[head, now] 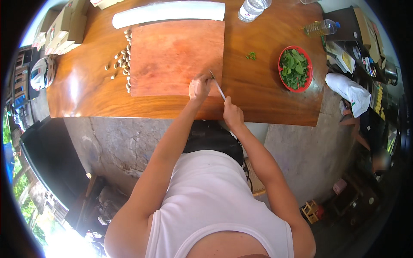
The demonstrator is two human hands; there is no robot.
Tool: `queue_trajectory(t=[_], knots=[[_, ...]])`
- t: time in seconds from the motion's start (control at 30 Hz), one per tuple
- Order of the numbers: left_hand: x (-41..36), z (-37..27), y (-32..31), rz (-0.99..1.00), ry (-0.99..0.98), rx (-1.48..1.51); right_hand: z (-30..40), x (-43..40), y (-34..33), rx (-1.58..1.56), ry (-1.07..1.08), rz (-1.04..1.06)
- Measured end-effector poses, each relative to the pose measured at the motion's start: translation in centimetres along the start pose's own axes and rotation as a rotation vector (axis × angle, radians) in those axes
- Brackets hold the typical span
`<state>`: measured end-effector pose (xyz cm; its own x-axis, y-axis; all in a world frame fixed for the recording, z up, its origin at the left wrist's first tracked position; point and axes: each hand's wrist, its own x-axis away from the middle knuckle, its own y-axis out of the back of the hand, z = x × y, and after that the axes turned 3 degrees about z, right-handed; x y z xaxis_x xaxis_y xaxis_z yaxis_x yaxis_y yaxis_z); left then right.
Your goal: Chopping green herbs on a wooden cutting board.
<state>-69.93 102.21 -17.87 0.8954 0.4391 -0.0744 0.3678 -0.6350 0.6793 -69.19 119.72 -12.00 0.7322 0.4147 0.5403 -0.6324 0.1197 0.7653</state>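
Observation:
My right hand is closed round the handle of a knife, whose narrow blade points up and left over the right edge of a reddish wooden board. Beside the blade tip, my left hand is bent above the board's lower right part; whether its fingers hold anything is hidden. Many small, round pale pieces lie along the board's left edge, some loose on the wooden table. A little pile of green chili-like pieces lies right of the board. Farther right, a red basket holds leafy greens.
A white roll lies behind the board. A clear plastic bottle and a blue-capped bottle with yellowish contents are at the back right. Cardboard boxes and a helmet are at left. Another person is at far right.

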Motion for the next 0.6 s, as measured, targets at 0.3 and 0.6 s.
queue_trajectory(t=[0.3, 0.6], knots=[[-0.4, 0.4, 0.6, 0.118, 0.133, 0.088, 2.3, 1.0, 2.5, -0.009, 0.008, -0.008], [-0.7, 0.1, 1.0, 0.143, 0.132, 0.089, 2.7, 0.9, 3.7, -0.039, -0.007, 0.003]])
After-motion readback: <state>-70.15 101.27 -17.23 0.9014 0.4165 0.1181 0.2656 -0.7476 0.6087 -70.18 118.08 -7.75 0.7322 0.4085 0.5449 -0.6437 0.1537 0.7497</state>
